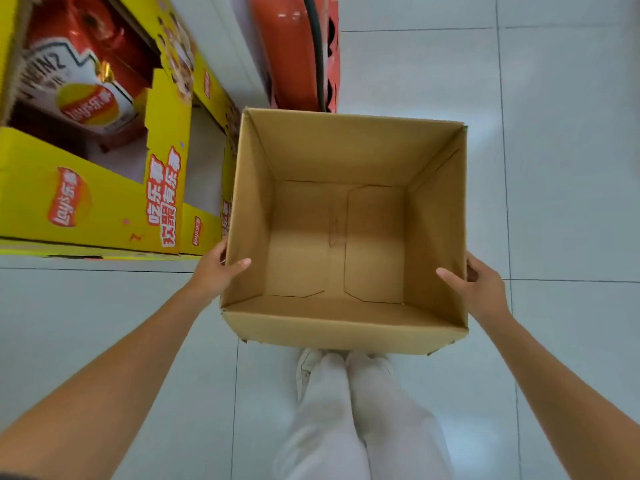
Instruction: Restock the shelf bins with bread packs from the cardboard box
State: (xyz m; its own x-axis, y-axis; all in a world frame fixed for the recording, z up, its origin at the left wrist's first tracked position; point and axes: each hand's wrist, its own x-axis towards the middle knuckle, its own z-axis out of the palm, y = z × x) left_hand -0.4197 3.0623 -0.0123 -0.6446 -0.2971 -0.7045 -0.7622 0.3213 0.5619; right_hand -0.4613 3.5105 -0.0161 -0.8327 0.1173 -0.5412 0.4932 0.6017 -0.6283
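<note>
Nearest: two legs in pale trousers and a light shoe, standing on the white tiled floor just under the near edge of the box. Two bare forearms reach forward from the near corners.

One cardboard box, open top, held between both hands above the floor. Left hand grips the left wall near its near corner, thumb hooked over the rim inside, fingers outside. Right hand grips the right wall the same way, thumb inside, fingers wrapped outside. Both hands closed on the box. Inside shows only bare bottom flaps; zero bread packs visible.

Left of the box: yellow chip display bins, two seen, one big and near-left, one smaller just beside the box's left wall. One large red-and-white chip bag sits in the big bin, far left.

Far, past the box's far edge: one orange-red display stand with a dark strip down it.

Open room: bare floor right of the box and near left; left side is tight against the bins.
</note>
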